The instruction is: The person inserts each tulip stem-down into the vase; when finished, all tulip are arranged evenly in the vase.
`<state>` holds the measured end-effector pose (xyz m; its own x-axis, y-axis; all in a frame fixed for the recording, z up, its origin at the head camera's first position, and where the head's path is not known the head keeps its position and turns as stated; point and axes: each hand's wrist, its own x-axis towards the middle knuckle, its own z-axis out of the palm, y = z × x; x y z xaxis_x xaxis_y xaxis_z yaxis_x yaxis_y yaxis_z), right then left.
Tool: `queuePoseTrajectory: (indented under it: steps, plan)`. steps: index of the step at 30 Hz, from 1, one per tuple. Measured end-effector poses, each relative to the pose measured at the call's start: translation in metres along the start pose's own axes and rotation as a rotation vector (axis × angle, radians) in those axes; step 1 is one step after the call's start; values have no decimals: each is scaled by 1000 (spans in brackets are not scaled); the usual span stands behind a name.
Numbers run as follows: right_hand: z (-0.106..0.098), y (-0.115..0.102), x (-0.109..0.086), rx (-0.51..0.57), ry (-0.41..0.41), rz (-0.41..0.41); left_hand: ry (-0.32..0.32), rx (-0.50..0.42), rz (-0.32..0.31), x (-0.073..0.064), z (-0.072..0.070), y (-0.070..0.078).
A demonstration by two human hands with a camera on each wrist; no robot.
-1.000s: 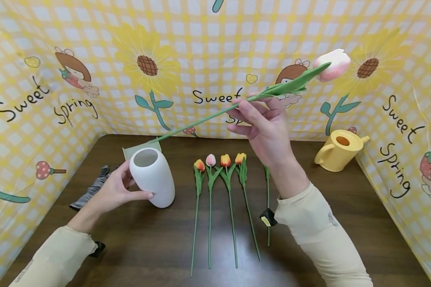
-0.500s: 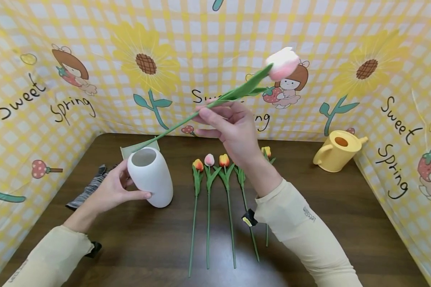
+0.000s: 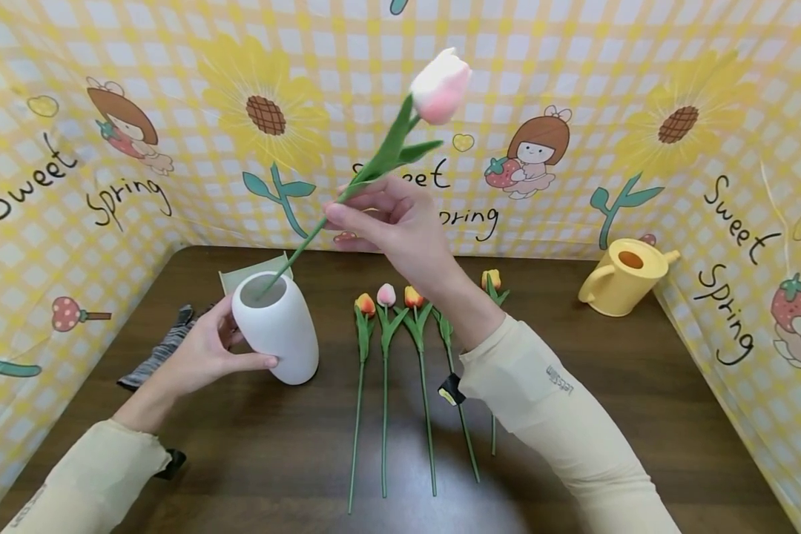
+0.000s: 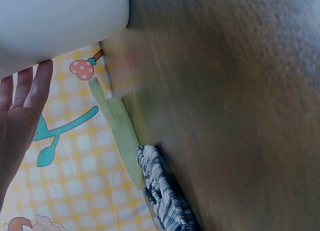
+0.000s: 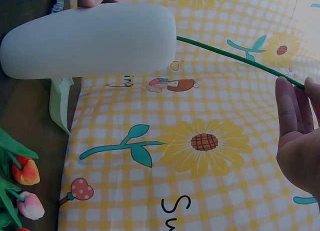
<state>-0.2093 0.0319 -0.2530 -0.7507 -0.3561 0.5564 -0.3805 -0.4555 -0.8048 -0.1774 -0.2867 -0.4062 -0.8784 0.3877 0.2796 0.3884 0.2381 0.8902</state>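
My left hand (image 3: pixel 207 345) grips the white vase (image 3: pixel 280 334) around its upper side and tilts it slightly on the table. Above it, my right hand (image 3: pixel 400 226) pinches the green stem of a pink and white tulip (image 3: pixel 440 85) between thumb and fingers, just under the leaves. The stem's lower end is inside the vase mouth; its tip is hidden within. In the right wrist view the stem runs from the rim of the vase (image 5: pixel 100 41) to my right hand (image 5: pixel 300 131). Only part of the vase (image 4: pixel 55 26) and my left fingers (image 4: pixel 40 86) show in the left wrist view.
Several tulips (image 3: pixel 386 297) lie in a row on the dark wooden table (image 3: pixel 254 452), partly under my right forearm. A yellow watering can (image 3: pixel 621 278) stands at the back right. Behind the vase is a pale green object (image 3: pixel 236 276); a grey knitted item (image 3: pixel 160 352) lies left.
My right hand has moved left, bringing the tulip more upright, and its stem end has passed from behind the vase into the mouth. My left hand keeps its grip on the vase.
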Motion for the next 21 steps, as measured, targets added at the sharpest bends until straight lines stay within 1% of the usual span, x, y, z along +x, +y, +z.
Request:
queuePoseTrajectory:
  steps: [4, 9, 13, 17, 21]
  plan:
    - [7, 3, 5, -20, -31, -6, -2, -4, -7, -1, -2, 1]
    - [20, 7, 9, 7, -57, 4, 8, 8, -13, -3, -5, 3]
    - [28, 11, 9, 13, -86, 21, 2, 8, -16, -4, -5, 3]
    - [32, 18, 8, -3, -90, 54, 2, 6, -19, -2, -2, 2]
    - [31, 24, 7, -49, -106, 78, 2, -2, -22, -1, 1, 2]
